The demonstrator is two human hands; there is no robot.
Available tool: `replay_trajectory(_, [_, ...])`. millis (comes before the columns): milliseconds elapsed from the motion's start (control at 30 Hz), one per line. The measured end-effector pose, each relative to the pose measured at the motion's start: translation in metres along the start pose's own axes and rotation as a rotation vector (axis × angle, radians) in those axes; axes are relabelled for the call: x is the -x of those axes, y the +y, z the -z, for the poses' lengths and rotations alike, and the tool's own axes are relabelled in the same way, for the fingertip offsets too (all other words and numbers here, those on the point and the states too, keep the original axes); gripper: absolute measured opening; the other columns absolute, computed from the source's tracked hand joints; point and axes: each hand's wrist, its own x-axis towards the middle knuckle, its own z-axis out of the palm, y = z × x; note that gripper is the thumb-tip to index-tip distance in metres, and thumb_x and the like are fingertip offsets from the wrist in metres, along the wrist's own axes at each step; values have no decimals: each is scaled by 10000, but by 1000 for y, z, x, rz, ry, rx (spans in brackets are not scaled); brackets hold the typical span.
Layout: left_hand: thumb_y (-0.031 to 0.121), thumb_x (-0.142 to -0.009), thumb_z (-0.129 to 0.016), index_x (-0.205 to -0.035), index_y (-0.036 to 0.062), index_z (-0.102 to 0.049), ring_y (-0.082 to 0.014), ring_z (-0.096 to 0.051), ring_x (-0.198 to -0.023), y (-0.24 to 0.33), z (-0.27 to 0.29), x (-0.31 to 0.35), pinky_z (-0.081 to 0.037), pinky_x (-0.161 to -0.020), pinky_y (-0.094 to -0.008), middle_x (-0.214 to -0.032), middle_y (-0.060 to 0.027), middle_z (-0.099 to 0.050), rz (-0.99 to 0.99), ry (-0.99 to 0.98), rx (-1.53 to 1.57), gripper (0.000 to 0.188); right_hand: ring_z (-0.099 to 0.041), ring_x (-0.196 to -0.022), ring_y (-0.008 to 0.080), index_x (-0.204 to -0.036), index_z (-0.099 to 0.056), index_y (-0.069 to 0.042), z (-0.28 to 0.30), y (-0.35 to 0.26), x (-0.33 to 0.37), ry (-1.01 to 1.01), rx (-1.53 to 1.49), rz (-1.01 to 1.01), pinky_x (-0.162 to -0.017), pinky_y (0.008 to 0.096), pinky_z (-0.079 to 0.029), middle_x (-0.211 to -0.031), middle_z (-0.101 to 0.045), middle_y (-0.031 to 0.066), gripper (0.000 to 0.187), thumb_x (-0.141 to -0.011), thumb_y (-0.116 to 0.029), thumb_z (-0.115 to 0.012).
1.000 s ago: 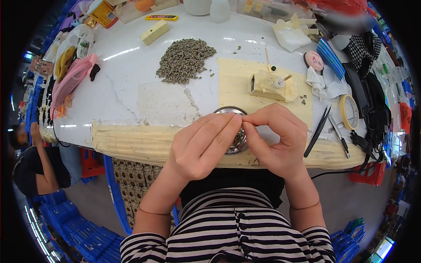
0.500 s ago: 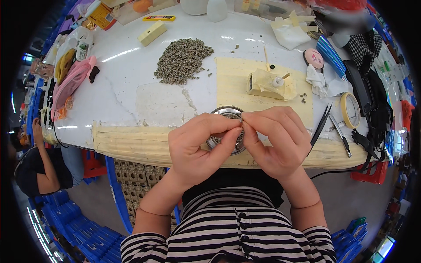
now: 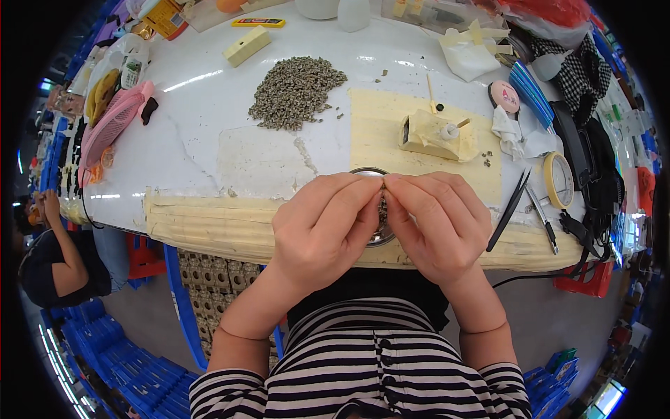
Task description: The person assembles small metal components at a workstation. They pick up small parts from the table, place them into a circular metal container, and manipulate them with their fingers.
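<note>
Both hands meet at the front of the table, above a round metal dish (image 3: 381, 239) that holds small metal parts. My left hand (image 3: 322, 230) pinches with thumb and forefinger, and my right hand (image 3: 441, 223) pinches right beside it. Their fingertips almost touch; whatever sits between them is too small to make out. The hands cover much of the dish. Beyond them lies a heap of small metal parts (image 3: 293, 92). A tape-wrapped block (image 3: 434, 136) with a small white nozzle and a stick stands on a yellow sheet (image 3: 373, 112).
At the right lie black tweezers (image 3: 509, 209), a pen-like tool (image 3: 544, 220) and a tape roll (image 3: 557, 180). A pink mesh bag (image 3: 115, 133) is at the left. A tray of metal parts (image 3: 209, 286) stands below the table edge. Another person (image 3: 63, 251) sits at the far left.
My left fingers have curled in, and the two hands have drawn closer over the dish, hiding more of it. The whole view has shifted slightly. The other person's hand has moved a little.
</note>
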Motion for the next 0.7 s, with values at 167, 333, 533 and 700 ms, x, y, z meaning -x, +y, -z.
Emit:
replay_trajectory(167, [-113, -761, -744, -939, -31, -700, -254, -663, -694, 0, 2, -2, -542, -600, -312, -831, -137, -684, -60, -17, -86, 202, -657, -693, 250, -953, -691, 25, -1, -1, -1, -20, -29, -8, -595, 324, -545, -848, -693, 102, 270, -694, 15, -767])
replay_trajectory(333, [-103, -754, -744, -917, -31, -693, -249, -652, -686, 1, 3, -3, -530, -585, -312, -816, -127, -672, -83, -36, -109, 186, -655, -694, 255, -937, -684, 23, 0, -2, -2, -44, -66, -41, -599, 330, -543, -831, -684, 98, 267, -683, 18, -766])
replay_trajectory(533, [-72, -734, -745, -906, 1, -694, -242, -642, -683, 3, 5, -3, -521, -584, -317, -818, -101, -662, 50, -76, 66, 195, -648, -690, 251, -935, -678, 24, 3, -2, -1, -54, -105, -56, -592, 327, -537, -811, -672, 96, 292, -658, 11, -771])
replay_trajectory(700, [-66, -734, -737, -903, 6, -688, -246, -631, -672, 3, 7, -3, -508, -575, -321, -803, -93, -651, 123, -76, 135, 190, -647, -691, 252, -936, -679, 21, 1, -1, 0, -53, -109, -53, -590, 328, -535, -812, -670, 94, 289, -661, 17, -767])
